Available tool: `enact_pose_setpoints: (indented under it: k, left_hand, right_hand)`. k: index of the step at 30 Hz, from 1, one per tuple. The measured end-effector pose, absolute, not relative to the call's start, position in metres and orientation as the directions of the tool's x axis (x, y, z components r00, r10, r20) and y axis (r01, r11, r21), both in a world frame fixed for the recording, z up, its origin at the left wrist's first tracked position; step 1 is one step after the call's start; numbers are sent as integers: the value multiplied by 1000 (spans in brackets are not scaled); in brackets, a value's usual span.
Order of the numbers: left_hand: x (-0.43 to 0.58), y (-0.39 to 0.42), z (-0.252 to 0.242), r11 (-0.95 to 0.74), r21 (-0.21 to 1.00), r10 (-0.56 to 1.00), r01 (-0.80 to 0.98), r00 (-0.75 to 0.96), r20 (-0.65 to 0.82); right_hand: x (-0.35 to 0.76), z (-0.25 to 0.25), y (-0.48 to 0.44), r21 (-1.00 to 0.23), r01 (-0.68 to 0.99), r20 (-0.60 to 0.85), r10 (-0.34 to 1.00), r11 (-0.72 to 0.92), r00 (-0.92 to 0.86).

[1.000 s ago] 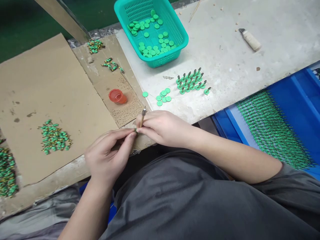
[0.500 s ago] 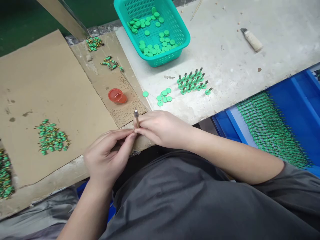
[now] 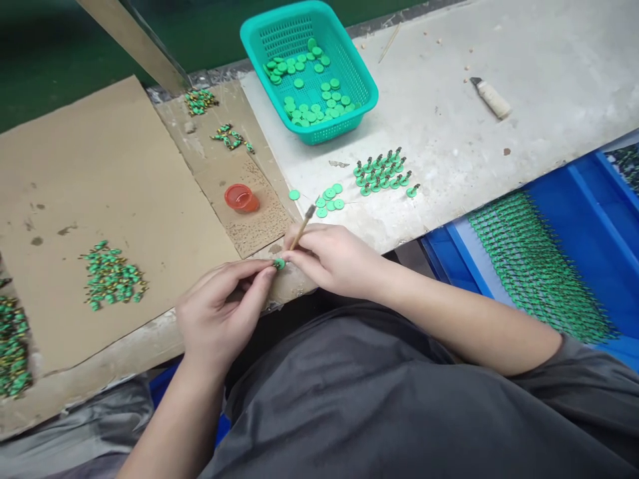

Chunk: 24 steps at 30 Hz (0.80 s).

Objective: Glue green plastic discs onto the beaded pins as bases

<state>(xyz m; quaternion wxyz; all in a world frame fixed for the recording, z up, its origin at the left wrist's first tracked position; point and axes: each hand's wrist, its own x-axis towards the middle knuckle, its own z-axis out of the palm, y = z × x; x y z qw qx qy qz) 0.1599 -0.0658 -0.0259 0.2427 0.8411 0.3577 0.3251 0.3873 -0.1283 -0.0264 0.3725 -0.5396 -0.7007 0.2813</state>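
Note:
Between the thumb and forefinger of my left hand (image 3: pixel 219 313) is a small green piece (image 3: pixel 279 264), its far end showing past the fingertips. My right hand (image 3: pixel 332 256) is closed on a thin wooden stick tool (image 3: pixel 301 229) with a dark tip pointing up and away from me. The fingertips of both hands are close together over the table's front edge. Just beyond them lie several loose green discs (image 3: pixel 329 193). To their right, small dark figures stand upright on green disc bases (image 3: pixel 382 174). A red cup (image 3: pixel 241 198) sits on a speckled board (image 3: pixel 249 233).
A teal basket (image 3: pixel 370 100) holds many green discs. Green and gold small parts (image 3: pixel 116 278) are heaped on cardboard (image 3: pixel 90 186) at left. A white bottle with a dark nozzle (image 3: pixel 492 98) lies at far right. Blue crates (image 3: pixel 579 219) with rows of green pieces stand below the table.
My right hand has moved slightly right, and the stick tool has tilted from upright to leaning right. The green piece in my left fingers now shows. The whole view has shifted a little.

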Motion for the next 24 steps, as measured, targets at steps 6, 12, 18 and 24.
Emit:
enact_pose_setpoints:
  k: [6,12,18,24]
  left_hand:
    - [158,-66,-28,-605,661,772,444,528,352]
    - [156,-65,-28,-625,654,755,426,544,367]
    - [156,-64,-30,-652,638,735,411,552,395]
    - [155,-63,-31,-642,642,742,419,550,383]
  right_hand:
    - [382,-37,-129,-717,568,339,914,404,-223]
    - [381,-36,-127,-698,587,340,911,410,-231]
    - [378,-33,-130,-686,618,305,923,384,-235]
    - [372,-27,-132,-674,642,273,930,366,-245]
